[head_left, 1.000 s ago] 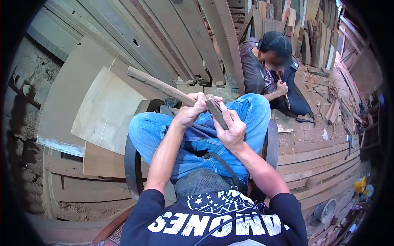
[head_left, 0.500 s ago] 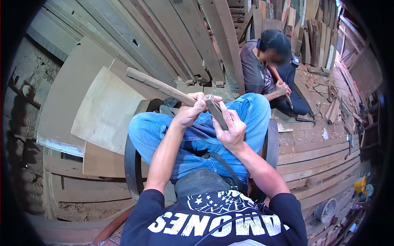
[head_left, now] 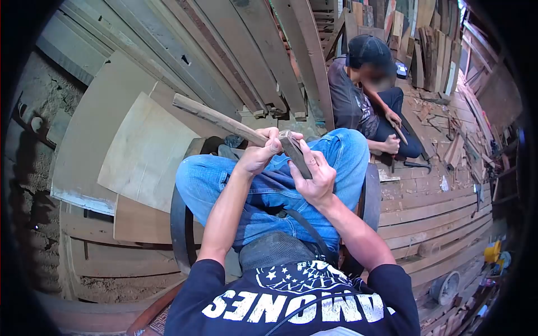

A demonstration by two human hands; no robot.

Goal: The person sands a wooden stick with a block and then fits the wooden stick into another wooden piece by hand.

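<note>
Above my lap, my left hand (head_left: 260, 154) is closed around the near end of a long, narrow wooden stick (head_left: 216, 117), which points up and to the left. My right hand (head_left: 315, 175) grips a short, dark wooden block (head_left: 294, 152) between thumb and fingers. The block's upper end lies right beside the fingers of my left hand. Whether the stick and block touch is hidden by my fingers. Both pieces are over my knees, in blue jeans (head_left: 204, 178).
A co-worker (head_left: 364, 95) sits on the floor ahead to the right, holding a piece of wood. Long planks (head_left: 224, 50) lean ahead, and flat boards (head_left: 143, 148) lie at left. Wood scraps (head_left: 457, 151) and a yellow object (head_left: 492, 252) are at right.
My hands, the stick and the block stay almost still. The co-worker's hands have moved apart, one now lower near the floor, and the piece of wood there shows more clearly.
</note>
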